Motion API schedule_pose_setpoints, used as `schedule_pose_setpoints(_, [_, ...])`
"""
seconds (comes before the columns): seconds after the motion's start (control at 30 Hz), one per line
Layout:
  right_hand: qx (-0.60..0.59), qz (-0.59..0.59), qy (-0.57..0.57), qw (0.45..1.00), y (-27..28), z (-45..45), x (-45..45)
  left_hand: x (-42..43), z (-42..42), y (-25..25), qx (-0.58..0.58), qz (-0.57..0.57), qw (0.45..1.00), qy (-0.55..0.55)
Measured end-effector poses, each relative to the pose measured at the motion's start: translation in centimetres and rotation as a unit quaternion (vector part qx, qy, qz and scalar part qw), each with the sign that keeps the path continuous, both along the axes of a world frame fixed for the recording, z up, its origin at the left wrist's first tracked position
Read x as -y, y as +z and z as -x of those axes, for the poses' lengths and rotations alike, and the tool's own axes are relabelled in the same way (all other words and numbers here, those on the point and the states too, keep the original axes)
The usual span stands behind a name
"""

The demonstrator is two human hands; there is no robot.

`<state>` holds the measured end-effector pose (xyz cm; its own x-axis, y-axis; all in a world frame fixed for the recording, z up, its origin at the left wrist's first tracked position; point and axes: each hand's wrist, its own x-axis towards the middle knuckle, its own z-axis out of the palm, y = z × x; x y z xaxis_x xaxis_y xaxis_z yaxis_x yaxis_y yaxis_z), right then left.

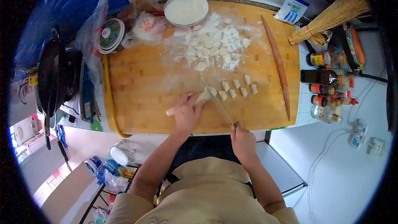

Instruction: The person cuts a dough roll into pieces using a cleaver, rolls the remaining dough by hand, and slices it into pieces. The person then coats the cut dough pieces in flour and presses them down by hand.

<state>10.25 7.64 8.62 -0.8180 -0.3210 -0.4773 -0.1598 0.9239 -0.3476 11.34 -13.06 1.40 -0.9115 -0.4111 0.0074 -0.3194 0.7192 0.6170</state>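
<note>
A pale dough roll [203,96] lies on the wooden board [141,74], under the fingers of my left hand [187,113], which are closed around it. My right hand [243,142] grips the handle of a knife [219,105]. The blade reaches up and left to the right end of the roll, touching or just over it. Several cut dough pieces [232,93] sit in two rows right of the knife. Farther back, more flattened dough pieces [214,51] rest in scattered flour [234,37].
A bowl of flour [186,10] stands at the board's back edge. A long rolling pin [277,64] lies along the right side. Beyond it are a straw broom [327,18] and several seasoning bottles [321,76]. At left are a patterned tin [112,35], plastic bags [148,27] and a dark wok [52,72].
</note>
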Motion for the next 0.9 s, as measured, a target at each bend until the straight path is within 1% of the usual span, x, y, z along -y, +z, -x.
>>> schedule_pose_setpoints(0.07, [-0.005,0.001,-0.006,1.0,-1.0,0.3,0.5,-0.1,-0.6,-0.2,-0.021,-0.003,1.0,-0.003])
schedule_pose_setpoints(0.13, [-0.011,0.001,-0.014,1.0,-1.3,0.6,0.7,-0.3,-1.1,-0.2,-0.031,-0.054,0.998,0.005])
schedule_pose_setpoints(0.23, [-0.023,0.009,-0.002,1.0,-1.5,0.8,0.5,-0.5,-1.8,0.5,-0.02,-0.051,0.998,-0.009])
schedule_pose_setpoints(0.3, [-0.061,0.055,-0.015,0.996,-1.9,0.7,0.2,-0.7,-2.3,0.6,0.001,-0.048,0.999,-0.012])
schedule_pose_setpoints(0.33, [-0.063,0.054,-0.015,0.996,-1.6,0.6,0.0,-0.8,-2.4,0.6,0.023,-0.045,0.999,-0.012])
schedule_pose_setpoints(0.4, [-0.049,0.09,-0.053,0.993,-0.4,0.2,-0.2,-1.1,-2.6,0.7,0.017,-0.034,0.999,-0.008])
schedule_pose_setpoints(0.5, [-0.017,0.09,-0.041,0.995,1.7,-0.7,-0.8,-1.4,-3.1,0.5,0.012,-0.029,1.0,0.005])
schedule_pose_setpoints(0.6, [-0.027,0.099,-0.002,0.995,1.9,-1.3,-1.3,-1.5,-3.0,0.6,0.009,-0.027,0.999,0.015])
schedule_pose_setpoints(0.7, [0.006,0.063,0.024,0.998,1.3,-1.2,-1.3,-1.5,-3.2,0.4,0.003,-0.02,1.0,0.022])
schedule_pose_setpoints(0.77, [-0.001,0.057,0.03,0.998,1.0,-1.2,-1.1,-1.5,-3.3,0.1,-0.003,-0.02,0.999,0.027])
schedule_pose_setpoints(0.83, [-0.009,0.05,0.035,0.998,0.9,-1.0,-1.0,-1.8,-3.2,-0.1,-0.044,-0.009,0.998,0.039])
schedule_pose_setpoints(0.9, [0.004,0.02,0.043,0.999,0.9,-0.7,-0.8,-1.8,-3.2,-0.3,-0.048,-0.012,0.998,0.042])
